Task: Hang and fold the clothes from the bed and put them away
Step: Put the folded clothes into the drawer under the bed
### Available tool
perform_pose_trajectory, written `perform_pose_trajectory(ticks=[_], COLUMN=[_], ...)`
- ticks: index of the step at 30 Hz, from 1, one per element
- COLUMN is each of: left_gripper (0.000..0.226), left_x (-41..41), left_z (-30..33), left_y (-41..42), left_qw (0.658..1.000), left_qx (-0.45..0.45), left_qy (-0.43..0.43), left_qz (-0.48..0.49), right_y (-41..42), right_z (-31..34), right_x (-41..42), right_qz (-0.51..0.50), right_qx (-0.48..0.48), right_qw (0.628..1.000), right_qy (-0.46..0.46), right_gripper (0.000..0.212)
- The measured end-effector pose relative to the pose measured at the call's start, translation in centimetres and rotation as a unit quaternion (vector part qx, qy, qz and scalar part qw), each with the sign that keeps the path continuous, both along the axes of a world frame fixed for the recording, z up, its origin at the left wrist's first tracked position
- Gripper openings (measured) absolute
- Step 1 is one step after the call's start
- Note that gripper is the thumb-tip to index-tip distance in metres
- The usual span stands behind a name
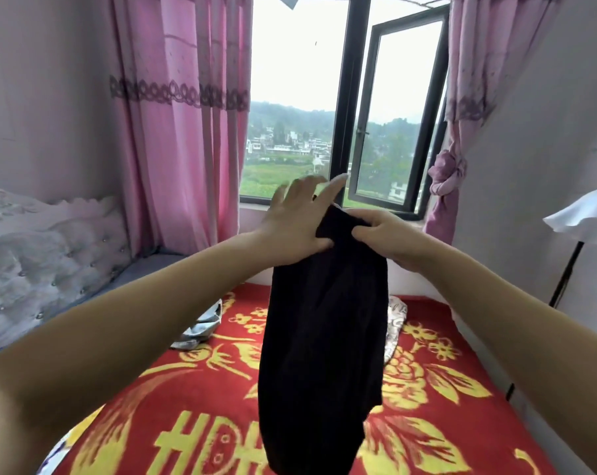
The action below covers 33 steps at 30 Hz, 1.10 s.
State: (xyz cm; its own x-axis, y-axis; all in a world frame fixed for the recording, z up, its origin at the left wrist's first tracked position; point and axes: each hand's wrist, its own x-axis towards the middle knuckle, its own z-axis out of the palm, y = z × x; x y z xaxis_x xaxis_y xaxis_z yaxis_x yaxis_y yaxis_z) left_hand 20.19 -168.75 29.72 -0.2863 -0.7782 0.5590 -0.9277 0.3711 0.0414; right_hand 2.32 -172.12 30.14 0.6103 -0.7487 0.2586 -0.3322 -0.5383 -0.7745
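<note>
Head view gives us the bed (201, 399) first, spread with a red blanket (437, 399) patterned in yellow flowers, and big yellow strokes near the bottom edge that look like lettering; we cannot read them for sure; behind it stand the pink curtains (180, 114) and the window (345, 97), one pane swung open onto green hills and houses; no brand or label shows anywhere.

Now to the task's thing: the black garment (324, 337) hangs in the air above the blanket, held up at its top edge, its long axis running straight down from our hands toward the bed; the free lower end dangles near the bottom of the picture.

Both hands meet at that top edge, about level, so neither is clearly nearer; our left hand (297, 224) pins the cloth with its thumb while the fingers (331, 190) spread out straight behind; our right hand (382, 234) has its fingers curled round the bunched fabric, a firm pinch.

Smaller bits: a grey and white patterned cloth (201, 329) lies on the bed left of the garment; another printed piece (394, 325) peeks out on its right; a white item (585, 216) shows at the far right edge.

We judge the next move is a fold or a shake-out, hands parting along the top edge.
</note>
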Motion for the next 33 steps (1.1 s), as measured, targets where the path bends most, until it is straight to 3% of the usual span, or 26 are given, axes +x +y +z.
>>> perform_pose_trajectory(ticks=[1,2,4,5,9,12,14,17,21,23,26,29,31,33], left_gripper=[0.071,0.054,0.016,0.010,0.016,0.021,0.022,0.023,0.024,0.035,0.052,0.056,0.048,0.039], left_x=[0.3,0.6,1.2,1.5,1.6,1.4,2.2,3.9,6.7,8.4,11.0,12.7,13.3,13.7], left_z=[0.2,0.8,1.9,2.3,3.6,5.1,5.8,5.8,4.6,4.1,3.3,2.6,1.8,0.7], left_y=[-0.3,-0.3,-0.6,-0.8,-1.7,-2.1,-2.5,-3.3,-4.1,-4.3,-4.4,-4.8,-5.3,-6.3], left_qw=[0.998,0.997,0.970,0.956,0.944,0.943,0.941,0.937,0.917,0.899,0.883,0.875,0.868,0.867], left_qx=[0.013,0.070,0.204,0.229,0.213,0.211,0.219,0.243,0.302,0.336,0.368,0.387,0.398,0.391], left_qy=[-0.053,-0.036,0.089,0.141,0.216,0.225,0.226,0.228,0.251,0.276,0.290,0.290,0.298,0.310], left_qz=[0.008,-0.019,-0.099,-0.116,-0.128,-0.129,-0.122,-0.101,-0.072,-0.060,-0.034,-0.019,-0.015,-0.003], right_y=[0.0,0.0,0.1,0.1,-0.2,-0.9,-1.6,-3.3,-4.6,-4.3,-3.0,-3.4,-5.2,-7.7], right_z=[0.1,0.2,-0.2,-0.5,-3.5,-9.1,-12.9,-15.3,-13.5,-12.5,-11.5,-11.5,-12.5,-14.3], right_x=[-0.1,-0.4,-1.1,-1.6,-3.5,-4.7,-5.6,-7.4,-9.3,-9.3,-9.0,-8.8,-9.2,-10.1], right_qz=[0.006,0.013,0.011,-0.003,-0.061,-0.094,-0.148,-0.235,-0.312,-0.296,-0.192,-0.076,-0.081,-0.141], right_qx=[-0.006,-0.019,-0.044,-0.047,-0.012,0.052,0.043,0.026,-0.030,-0.069,-0.122,-0.128,-0.081,-0.032], right_qw=[1.000,1.000,0.999,0.998,0.997,0.985,0.971,0.966,0.949,0.952,0.973,0.982,0.949,0.910], right_qy=[0.002,0.013,0.031,0.030,0.054,0.133,0.182,0.101,-0.021,-0.032,-0.027,0.116,0.294,0.389], right_gripper=[0.053,0.054,0.051,0.049,0.039,0.026,0.017,0.026,0.027,0.023,0.013,0.022,0.010,0.017])
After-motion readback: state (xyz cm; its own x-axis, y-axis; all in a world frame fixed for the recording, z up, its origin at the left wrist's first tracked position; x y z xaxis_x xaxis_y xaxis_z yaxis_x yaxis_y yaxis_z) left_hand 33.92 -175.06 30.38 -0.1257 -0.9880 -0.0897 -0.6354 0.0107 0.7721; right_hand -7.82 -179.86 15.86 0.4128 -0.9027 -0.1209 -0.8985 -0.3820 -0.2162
